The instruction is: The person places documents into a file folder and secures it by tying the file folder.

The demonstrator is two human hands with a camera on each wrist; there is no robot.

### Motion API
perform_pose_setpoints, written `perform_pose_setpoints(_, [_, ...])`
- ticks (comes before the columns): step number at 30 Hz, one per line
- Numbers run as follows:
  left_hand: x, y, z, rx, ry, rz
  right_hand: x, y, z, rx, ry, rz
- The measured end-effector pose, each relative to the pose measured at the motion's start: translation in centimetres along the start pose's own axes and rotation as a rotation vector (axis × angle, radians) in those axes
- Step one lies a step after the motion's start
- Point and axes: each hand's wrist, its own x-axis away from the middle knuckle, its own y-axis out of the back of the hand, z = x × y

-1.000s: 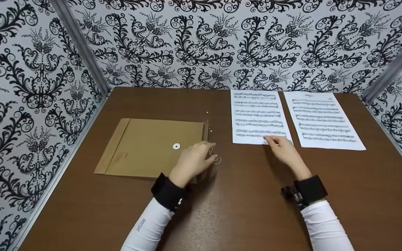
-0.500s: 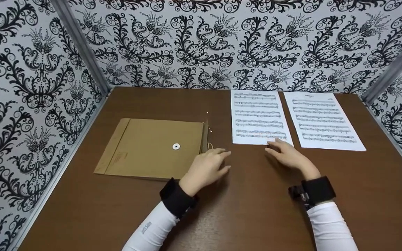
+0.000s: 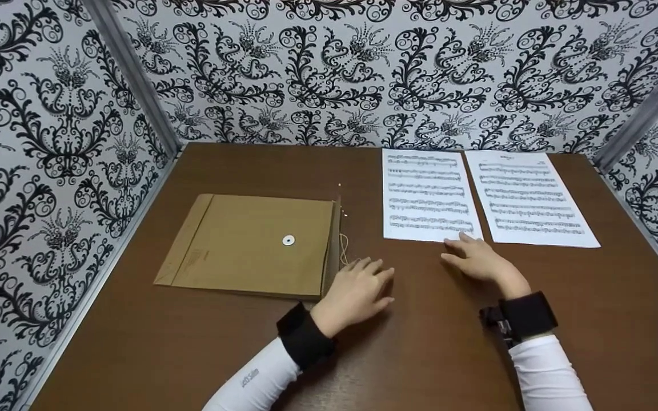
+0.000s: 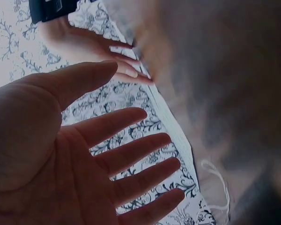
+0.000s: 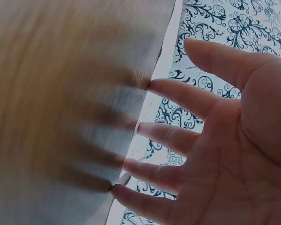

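My right hand (image 3: 480, 262) rests its fingertips at the near edge of the left sheet of music (image 3: 429, 197). In the right wrist view its fingers (image 5: 168, 138) are spread, their tips against the surface. A second sheet of music (image 3: 532, 200) lies to the right, almost side by side with the first. My left hand (image 3: 357, 297) is spread with nothing in it, just past the near right corner of a brown envelope (image 3: 249, 245). From the envelope's open flap side hangs a thin string (image 3: 344, 248), partly behind the fingers.
A white button (image 3: 288, 240) is fixed on the envelope. Small white specks (image 3: 345, 214) show beside its right edge. The brown table (image 3: 409, 354) ends at patterned walls (image 3: 329, 74) at the back and sides.
My right hand has let go its pinch and the left sheet has shifted slightly right and nearer. My left hand has moved off the envelope's edge, toward me and right, its fingers spreading.
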Motion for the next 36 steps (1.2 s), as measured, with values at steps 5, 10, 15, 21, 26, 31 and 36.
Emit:
perform_pose_setpoints(5, [0.1, -0.3, -0.3, -0.001, 0.014, 0.044, 0.9, 0.1, 0.3, 0.042, 0.003, 0.018])
perform_pose_setpoints(10, [0.2, -0.2, -0.1, -0.016, 0.025, 0.064, 1.9, -0.1, 0.7, 0.071, 0.012, 0.03])
perform_pose_setpoints(15, [0.1, -0.1, 0.1, -0.006, 0.044, 0.078, 3.2, -0.4, 1.4, 0.084, 0.011, 0.048])
perform_pose_setpoints(21, [-0.1, -0.4, 0.2, 0.029, 0.072, 0.125, 5.1, -1.0, 2.1, 0.096, 0.006, 0.064])
perform_pose_setpoints(26, [-0.1, -0.6, 0.3, 0.06, 0.084, 0.126, 6.5, -1.6, 2.4, 0.118, 0.018, 0.053])
perform_pose_setpoints(31, [-0.2, -0.7, 0.4, 0.063, 0.082, 0.128, 7.9, -2.3, 2.6, 0.148, 0.003, 0.041])
perform_pose_setpoints(36, [-0.2, -0.9, 0.4, 0.065, 0.082, 0.14, 9.2, -2.7, 3.0, 0.157, -0.025, 0.062])
